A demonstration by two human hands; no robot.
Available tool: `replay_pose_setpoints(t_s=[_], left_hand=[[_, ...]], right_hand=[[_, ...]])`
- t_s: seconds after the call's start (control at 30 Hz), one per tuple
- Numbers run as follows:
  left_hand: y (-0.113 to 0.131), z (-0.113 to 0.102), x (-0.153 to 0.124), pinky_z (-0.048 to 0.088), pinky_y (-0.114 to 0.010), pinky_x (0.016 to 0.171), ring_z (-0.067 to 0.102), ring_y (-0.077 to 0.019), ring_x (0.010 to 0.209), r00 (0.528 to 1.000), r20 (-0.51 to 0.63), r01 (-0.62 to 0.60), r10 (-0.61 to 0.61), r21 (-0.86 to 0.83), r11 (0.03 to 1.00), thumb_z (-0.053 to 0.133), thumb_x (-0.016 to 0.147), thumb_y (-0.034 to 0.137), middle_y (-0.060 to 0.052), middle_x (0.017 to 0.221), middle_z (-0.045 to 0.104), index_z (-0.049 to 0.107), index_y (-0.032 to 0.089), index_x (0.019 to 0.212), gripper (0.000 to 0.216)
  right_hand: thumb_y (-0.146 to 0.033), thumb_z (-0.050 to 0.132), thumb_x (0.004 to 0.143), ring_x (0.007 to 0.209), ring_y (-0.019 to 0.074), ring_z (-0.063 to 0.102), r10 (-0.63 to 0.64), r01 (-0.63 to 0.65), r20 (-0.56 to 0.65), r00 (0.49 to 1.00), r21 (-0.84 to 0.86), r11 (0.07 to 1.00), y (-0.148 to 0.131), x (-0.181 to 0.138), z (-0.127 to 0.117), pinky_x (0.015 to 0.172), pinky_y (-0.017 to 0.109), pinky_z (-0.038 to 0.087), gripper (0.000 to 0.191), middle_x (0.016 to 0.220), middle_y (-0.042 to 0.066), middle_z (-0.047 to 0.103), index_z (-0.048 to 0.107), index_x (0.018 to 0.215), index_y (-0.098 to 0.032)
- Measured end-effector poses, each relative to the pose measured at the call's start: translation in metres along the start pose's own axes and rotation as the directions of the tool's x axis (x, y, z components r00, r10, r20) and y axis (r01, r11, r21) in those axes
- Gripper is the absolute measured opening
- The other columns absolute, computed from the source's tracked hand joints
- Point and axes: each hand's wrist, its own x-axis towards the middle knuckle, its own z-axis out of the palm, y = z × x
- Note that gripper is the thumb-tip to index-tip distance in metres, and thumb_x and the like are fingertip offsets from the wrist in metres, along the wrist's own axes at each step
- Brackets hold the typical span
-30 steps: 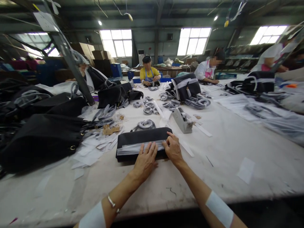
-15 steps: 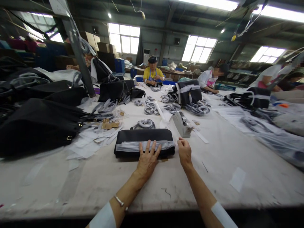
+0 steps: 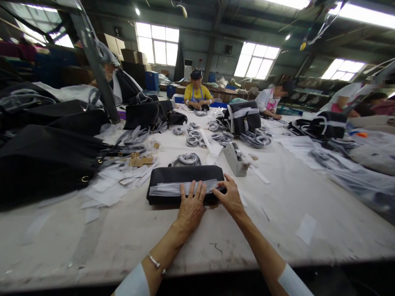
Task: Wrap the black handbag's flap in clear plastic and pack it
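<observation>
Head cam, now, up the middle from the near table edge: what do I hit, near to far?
Dark squiggle → folded black bundle → single grey coil → group of grey coils → person in a yellow shirt.

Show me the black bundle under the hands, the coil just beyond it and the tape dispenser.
Black bundle (image 3: 185,174), head view: its upper surface.
Coil (image 3: 195,158), head view: right part of its ring.
Tape dispenser (image 3: 233,160), head view: its side.

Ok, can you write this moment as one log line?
left hand: fingers on strip; right hand: at strip's right end; bundle: under strip, on table; coil: behind bundle
</observation>
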Motion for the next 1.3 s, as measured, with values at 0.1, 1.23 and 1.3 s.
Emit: replay_pose_setpoints(t_s=[0.1,1.23,1.3], left_hand=[[0.000,0.000,0.000,0.016,-0.072,0.111,0.021,-0.0332,0.145,1.000,0.004,0.001,-0.001,-0.005,1.000,0.058,0.087,0.047,-0.009,0.156,0.027,0.023,0.019,0.151,0.077],[-0.001,-0.001,0.000,0.016,-0.071,0.111,0.022,-0.0334,0.144,1.000,-0.007,-0.004,0.004,-0.013,1.000,0.055,0.088,0.043,-0.011,0.156,0.028,0.029,0.019,0.149,0.071],[-0.001,-0.001,0.000,0.016,-0.071,0.111,0.021,-0.0338,0.144,1.000,-0.006,-0.008,0.008,-0.006,1.000,0.056,0.088,0.043,-0.011,0.156,0.028,0.028,0.019,0.150,0.072]], right_hand=[[-0.033,0.070,0.073,0.130,0.0314,0.042,-0.078,0.078,-0.008,0.997,-0.021,0.997,-0.005,-0.002,-0.003,0.109,0.051,0.032,0.018,0.141,0.013,0.047,0.069,0.088,-0.022],[-0.021,0.056,0.075,0.130,0.0302,0.044,-0.186,0.193,0.062,0.981,-0.132,0.972,0.000,0.007,-0.015,0.111,0.056,0.029,0.024,0.135,0.009,0.054,0.072,0.092,-0.024],[-0.022,0.056,0.076,0.130,0.0303,0.045,-0.171,0.176,0.053,0.984,-0.112,0.978,0.000,0.007,-0.010,0.111,0.056,0.029,0.027,0.135,0.010,0.054,0.072,0.098,-0.024]])
